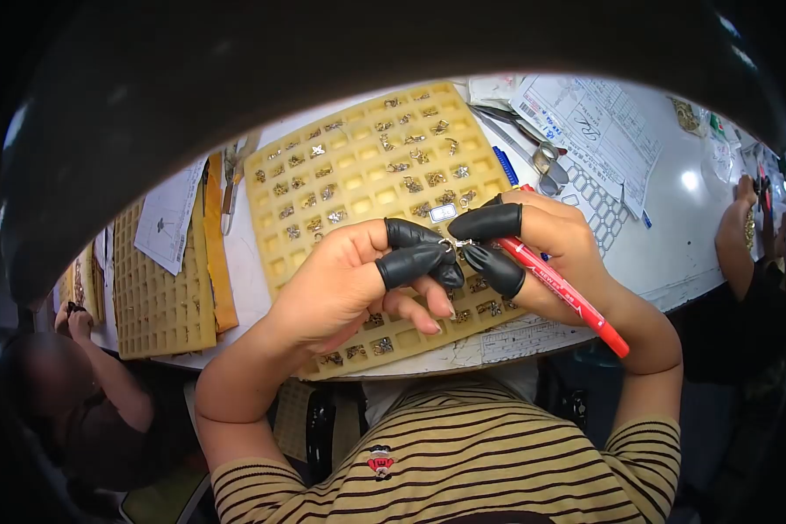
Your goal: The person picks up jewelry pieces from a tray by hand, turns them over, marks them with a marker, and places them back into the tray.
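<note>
Black finger covers sit on the thumbs and forefingers of both hands. My left hand (358,271) pinches one side of a small silvery metal piece (456,245), its other fingers loosely curled. My right hand (541,244) pinches the other side of that piece and also holds a red marker pen (572,301), which slants down to the right across the palm. Both hands are over a yellow compartment tray (349,157), whose pockets hold small metal jewelry pieces, some of them empty. A small white label (443,213) lies on the tray just above the fingertips.
Printed papers (598,131), a blue clip-like object (505,165) and metal tools (524,131) lie behind and right of the tray. Another yellow tray (162,297) stands at left under a sheet. Co-workers sit at the far left and right, one person's arm (735,236) on the table.
</note>
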The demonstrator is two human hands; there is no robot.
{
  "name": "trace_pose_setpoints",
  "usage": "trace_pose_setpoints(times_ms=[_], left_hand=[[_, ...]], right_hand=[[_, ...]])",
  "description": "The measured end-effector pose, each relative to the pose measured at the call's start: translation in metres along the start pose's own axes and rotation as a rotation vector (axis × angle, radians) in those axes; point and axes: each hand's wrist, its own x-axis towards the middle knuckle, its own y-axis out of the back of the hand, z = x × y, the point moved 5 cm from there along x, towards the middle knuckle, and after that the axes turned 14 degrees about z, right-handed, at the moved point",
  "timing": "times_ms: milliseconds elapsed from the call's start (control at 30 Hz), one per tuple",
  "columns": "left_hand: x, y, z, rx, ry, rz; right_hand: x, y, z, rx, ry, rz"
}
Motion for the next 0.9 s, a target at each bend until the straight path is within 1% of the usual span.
trace_pose_setpoints(times_ms=[167,233,300,367,433,500,567,600,667,800,900], left_hand=[[-0.002,-0.003,0.002,-0.023,0.021,-0.022],[-0.002,-0.004,0.003,-0.003,0.024,-0.020],[-0.003,-0.005,0.004,0.003,0.010,0.000],[-0.003,-0.005,0.003,0.003,0.008,0.001],[-0.003,-0.005,0.003,0.004,0.005,0.002],[-0.002,-0.004,0.002,0.020,0.005,0.009],[-0.002,-0.004,0.002,0.025,0.006,0.005],[-0.002,-0.004,0.002,0.030,0.008,0.000],[-0.001,-0.002,0.001,0.041,0.002,0.024],[-0.001,-0.001,0.001,0.065,-0.001,0.053],[-0.001,-0.001,0.000,0.060,0.004,0.055]], right_hand=[[0.003,0.006,-0.001,-0.049,0.018,0.018],[0.001,0.009,0.000,-0.086,0.101,0.050],[0.002,0.009,-0.008,-0.087,0.111,0.075],[0.000,0.010,-0.009,-0.052,-0.112,0.171],[-0.001,0.009,-0.006,-0.041,-0.073,0.187],[0.000,0.009,-0.008,-0.048,0.101,0.200],[0.000,0.011,-0.009,0.020,0.070,0.227],[0.003,0.013,-0.016,-0.051,0.140,0.164],[0.004,0.013,-0.020,-0.052,0.244,0.174],[0.002,0.013,-0.022,-0.029,0.261,0.110],[0.001,0.010,-0.022,0.020,0.243,0.118]])
